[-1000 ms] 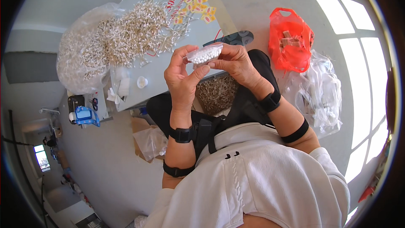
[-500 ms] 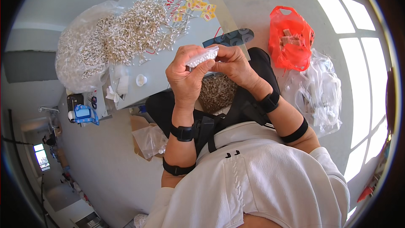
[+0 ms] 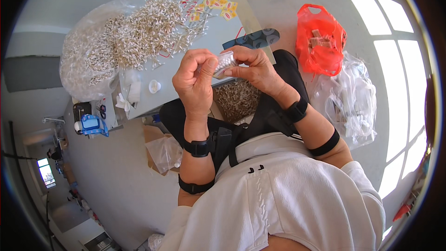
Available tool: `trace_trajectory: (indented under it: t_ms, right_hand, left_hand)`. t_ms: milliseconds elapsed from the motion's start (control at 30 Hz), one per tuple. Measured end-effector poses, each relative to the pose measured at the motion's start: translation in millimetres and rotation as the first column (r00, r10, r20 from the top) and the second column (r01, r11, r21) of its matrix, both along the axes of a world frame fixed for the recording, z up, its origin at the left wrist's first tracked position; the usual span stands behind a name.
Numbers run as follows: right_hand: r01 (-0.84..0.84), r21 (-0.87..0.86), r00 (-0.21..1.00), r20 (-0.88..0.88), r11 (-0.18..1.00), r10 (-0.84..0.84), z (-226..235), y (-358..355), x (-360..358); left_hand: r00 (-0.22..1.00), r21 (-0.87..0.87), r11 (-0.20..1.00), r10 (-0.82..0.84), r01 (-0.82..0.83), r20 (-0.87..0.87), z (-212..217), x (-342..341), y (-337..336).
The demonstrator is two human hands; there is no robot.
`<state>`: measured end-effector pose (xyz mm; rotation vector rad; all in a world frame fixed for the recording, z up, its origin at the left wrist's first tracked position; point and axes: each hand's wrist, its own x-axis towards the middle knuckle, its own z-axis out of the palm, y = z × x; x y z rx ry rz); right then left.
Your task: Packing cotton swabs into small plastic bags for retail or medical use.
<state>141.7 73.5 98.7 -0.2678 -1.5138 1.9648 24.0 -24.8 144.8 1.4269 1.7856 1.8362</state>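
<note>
Honestly, left hand [image 3: 193, 79] and right hand [image 3: 258, 70] both pinch the clear bag [image 3: 226, 59] — fingers [image 3: 236, 71] nearly together, so squeeze gently.

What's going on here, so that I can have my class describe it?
A seated person's right hand pinches a small clear plastic packet of cotton swabs, while the left hand is at its other end; whether it grips is unclear. A big pile of loose cotton swabs lies on the table, near some yellow-and-white cards. More swabs sit below the hands, between the legs. A red plastic bag stands to the right.
</note>
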Motion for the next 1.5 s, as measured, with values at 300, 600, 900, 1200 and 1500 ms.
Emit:
trace_trajectory:
  t_ms: [300, 600, 900, 1200, 1500]
  right_hand:
    - [0.036, 0.009, 0.999, 0.032, 0.999, -0.036, -23, 5, -3]
    - [0.007, -0.344, 0.976, 0.208, 0.939, 0.069, -42, 7, -1]
    - [0.064, -0.405, 0.950, 0.306, 0.912, 0.069, -87, 17, -7]
    - [0.065, -0.328, 0.930, 0.362, 0.942, 0.062, -84, 20, -8]
    - [0.090, -0.278, 0.892, 0.449, 0.956, 0.046, -84, 27, -12]
  left_hand:
    - [0.970, -0.139, 0.984, -0.075, 0.109, 0.232, -7, 2, 5]
    - [0.929, -0.159, 0.980, -0.057, 0.123, 0.365, -82, -11, 21]
    - [0.809, -0.207, 0.967, 0.001, 0.149, 0.587, -135, -16, 18]
    - [0.775, -0.236, 0.945, -0.028, 0.227, 0.631, -132, -25, 17]
    - [0.788, -0.224, 0.934, -0.087, 0.277, 0.609, -130, -29, 24]
